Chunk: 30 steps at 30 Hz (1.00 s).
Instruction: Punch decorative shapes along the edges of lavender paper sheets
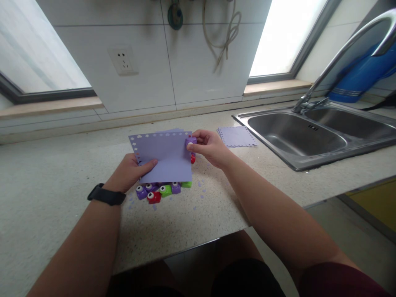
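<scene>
My left hand grips a purple sheet of paper at its left side, thumb across the front and fingers behind. Small shaped holes run along the sheet's top edge and part of its left edge. At the upper right edge of the sheet, my right hand is closed around a purple craft punch, which sits on the paper's edge. Below and partly behind the sheet lie several more craft punches, among them a red punch, a green punch and a purple punch.
A stack of purple sheets with punched borders lies to the right, near the steel sink and its faucet. Tiny purple paper bits are scattered over the speckled countertop. A wall socket is behind.
</scene>
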{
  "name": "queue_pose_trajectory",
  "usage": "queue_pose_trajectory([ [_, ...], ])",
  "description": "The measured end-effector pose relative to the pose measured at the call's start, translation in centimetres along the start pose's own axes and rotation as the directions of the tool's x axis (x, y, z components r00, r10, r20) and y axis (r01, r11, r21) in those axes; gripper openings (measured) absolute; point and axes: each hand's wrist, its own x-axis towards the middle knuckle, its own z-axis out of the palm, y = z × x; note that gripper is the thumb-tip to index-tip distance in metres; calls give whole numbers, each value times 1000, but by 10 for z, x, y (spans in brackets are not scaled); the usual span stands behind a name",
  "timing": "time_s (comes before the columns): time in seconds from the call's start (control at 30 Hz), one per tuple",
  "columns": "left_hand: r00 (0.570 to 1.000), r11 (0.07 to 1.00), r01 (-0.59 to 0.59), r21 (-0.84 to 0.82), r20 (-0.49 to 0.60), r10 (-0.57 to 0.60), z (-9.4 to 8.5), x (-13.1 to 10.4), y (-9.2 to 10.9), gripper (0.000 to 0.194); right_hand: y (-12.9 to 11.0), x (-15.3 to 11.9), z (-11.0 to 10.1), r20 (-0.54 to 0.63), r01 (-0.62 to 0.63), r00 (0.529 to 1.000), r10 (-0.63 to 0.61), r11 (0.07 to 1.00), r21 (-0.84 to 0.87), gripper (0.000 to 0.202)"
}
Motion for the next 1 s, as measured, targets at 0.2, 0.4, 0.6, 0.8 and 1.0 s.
queue_pose_trajectory([
  [0.2, 1000, 1000, 3, -19, 11, -3, 0, 0, 0, 48, -1, 0, 0, 8, 12, 1000, -12, 1000, 18, 35],
  [0.4, 1000, 1000, 7, -7, 10, -7, 0, 0, 1, 50, 0, 0, 0, -4, 2, 1000, -2, 1000, 3, 36],
  [0.6, 1000, 1000, 0, -28, 16, 0, 0, 0, 0, 48, 0, 0, 0, -4, 5, 1000, -5, 1000, 4, 36],
  [0.8, 1000, 1000, -9, -29, 18, 9, 0, -1, 1, 47, -3, -1, 1, -4, 10, 1000, -10, 1000, 18, 35],
  [1.0, 999, 1000, 8, -26, 52, -7, 3, -2, 7, 42, -7, -1, 2, -14, -13, 1000, 14, 998, 54, 32],
])
